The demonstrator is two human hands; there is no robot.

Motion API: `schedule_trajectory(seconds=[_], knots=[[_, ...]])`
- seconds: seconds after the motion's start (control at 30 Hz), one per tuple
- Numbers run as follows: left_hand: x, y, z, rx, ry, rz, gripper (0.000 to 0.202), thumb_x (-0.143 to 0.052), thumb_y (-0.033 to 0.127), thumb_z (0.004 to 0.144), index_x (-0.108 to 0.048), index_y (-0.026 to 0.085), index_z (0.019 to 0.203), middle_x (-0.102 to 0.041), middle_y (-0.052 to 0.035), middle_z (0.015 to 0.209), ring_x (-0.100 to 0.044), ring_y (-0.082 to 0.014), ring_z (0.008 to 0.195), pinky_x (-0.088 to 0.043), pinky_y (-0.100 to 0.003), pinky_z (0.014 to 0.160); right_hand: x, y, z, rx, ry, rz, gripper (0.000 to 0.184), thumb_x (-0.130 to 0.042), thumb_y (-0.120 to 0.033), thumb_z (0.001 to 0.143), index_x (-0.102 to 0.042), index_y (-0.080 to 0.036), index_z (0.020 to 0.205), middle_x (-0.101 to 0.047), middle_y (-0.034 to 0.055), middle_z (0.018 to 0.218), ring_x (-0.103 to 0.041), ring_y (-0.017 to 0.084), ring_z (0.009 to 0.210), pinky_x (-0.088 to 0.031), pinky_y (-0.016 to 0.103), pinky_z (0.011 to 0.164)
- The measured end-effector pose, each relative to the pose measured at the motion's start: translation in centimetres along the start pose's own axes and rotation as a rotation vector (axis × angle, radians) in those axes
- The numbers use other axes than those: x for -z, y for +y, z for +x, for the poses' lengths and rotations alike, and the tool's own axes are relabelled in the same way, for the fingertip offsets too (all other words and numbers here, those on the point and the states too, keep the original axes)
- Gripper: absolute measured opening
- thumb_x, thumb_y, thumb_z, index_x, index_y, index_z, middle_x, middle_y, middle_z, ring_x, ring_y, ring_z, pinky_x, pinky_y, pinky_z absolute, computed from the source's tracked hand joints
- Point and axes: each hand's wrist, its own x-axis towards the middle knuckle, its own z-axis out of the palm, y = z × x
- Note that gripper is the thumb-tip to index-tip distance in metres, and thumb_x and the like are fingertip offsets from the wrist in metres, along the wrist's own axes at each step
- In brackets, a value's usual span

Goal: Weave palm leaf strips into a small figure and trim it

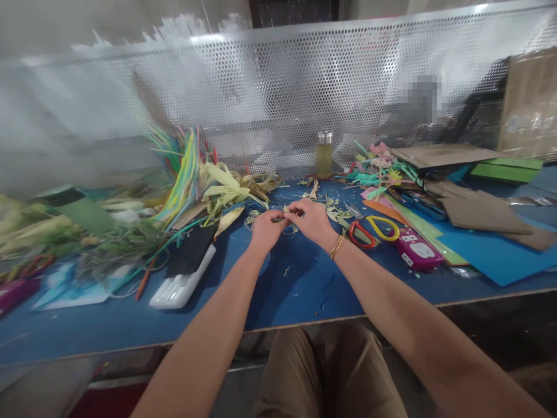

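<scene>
My left hand (266, 230) and my right hand (314, 220) meet above the middle of the blue table (304, 290). Their fingertips pinch a small pale-green piece (286, 209) that looks like corn husk; most of it is hidden by the fingers. A gold-coloured bracelet (336, 247) circles my right wrist. Just beyond the hands lie curled husk scraps (333, 208). A bundle of pale corn husks (226, 184) rests to the back left of them. Scissors (369, 227) with red and yellow handles lie right of my right hand, their blades pointing away.
Left are a white case (183, 284) under a dark flat item, colourful strips (183, 168) and tangled fibres (117, 244). Right are a purple packet (418, 251), blue sheets (487, 249) and brown cardboard (483, 212). A lidded jar (324, 159) stands before the perforated metal panel (287, 87).
</scene>
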Motion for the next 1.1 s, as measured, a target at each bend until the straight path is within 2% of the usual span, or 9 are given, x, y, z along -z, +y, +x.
schedule_trajectory(seconds=[0.4,0.63,0.77,0.87,0.97,1.1], knots=[[0.0,-0.5,0.2,-0.036,-0.178,-0.051,0.019,-0.067,0.034,0.067,-0.065,0.016,0.067,-0.057,0.0031,0.061,-0.047,-0.0122,0.06,-0.037,-0.025,0.061,0.5,-0.9,-0.4,0.034,-0.002,0.043,0.011,-0.063,-0.023,0.082,-0.072,-0.022,0.076,-0.069,0.0014,0.079,-0.06,0.014,0.078,-0.042,0.025,0.072],[-0.1,-0.3,0.0,-0.034,-0.187,-0.07,0.018,-0.07,0.033,0.065,-0.065,0.016,0.065,-0.056,0.0027,0.061,-0.047,-0.0126,0.061,-0.037,-0.026,0.064,0.5,-1.0,-0.5,0.023,0.001,0.068,0.012,-0.062,-0.023,0.082,-0.071,-0.022,0.074,-0.069,0.0016,0.079,-0.061,0.015,0.08,-0.044,0.027,0.075],[-0.3,0.0,-0.3,0.056,-0.19,-0.225,0.02,-0.073,0.034,0.063,-0.064,0.016,0.066,-0.058,0.0016,0.064,-0.048,-0.012,0.062,-0.036,-0.025,0.062,0.5,-0.1,0.3,-0.042,-0.02,0.199,0.013,-0.061,-0.029,0.082,-0.07,-0.02,0.081,-0.07,0.0029,0.082,-0.062,0.015,0.078,-0.046,0.027,0.075],[-0.2,0.2,-0.3,0.172,-0.158,-0.43,0.024,-0.075,0.034,0.064,-0.067,0.018,0.08,-0.062,0.0011,0.071,-0.049,-0.0109,0.06,-0.034,-0.024,0.058,0.9,0.6,0.9,-0.066,0.059,0.239,0.021,-0.061,-0.033,0.081,-0.068,-0.018,0.095,-0.069,0.0056,0.094,-0.062,0.015,0.082,-0.047,0.028,0.078],[0.1,0.5,-0.2,0.307,-0.12,-0.559,0.032,-0.075,0.037,0.066,-0.068,0.021,0.092,-0.065,0.0001,0.076,-0.053,-0.0114,0.063,-0.033,-0.024,0.054,1.4,0.7,0.9,-0.009,0.122,0.12,0.014,-0.06,-0.027,0.08,-0.065,-0.018,0.089,-0.067,0.005,0.09,-0.06,0.015,0.081,-0.046,0.028,0.079],[0.5,0.8,0.0,0.438,-0.129,-0.725,0.028,-0.073,0.038,0.07,-0.068,0.021,0.092,-0.066,-0.0017,0.077,-0.057,-0.0123,0.065,-0.037,-0.024,0.054,1.3,-0.2,0.2,0.006,0.011,0.002,0.008,-0.059,-0.026,0.081,-0.063,-0.019,0.078,-0.065,0.0015,0.076,-0.057,0.014,0.071,-0.043,0.026,0.071]])
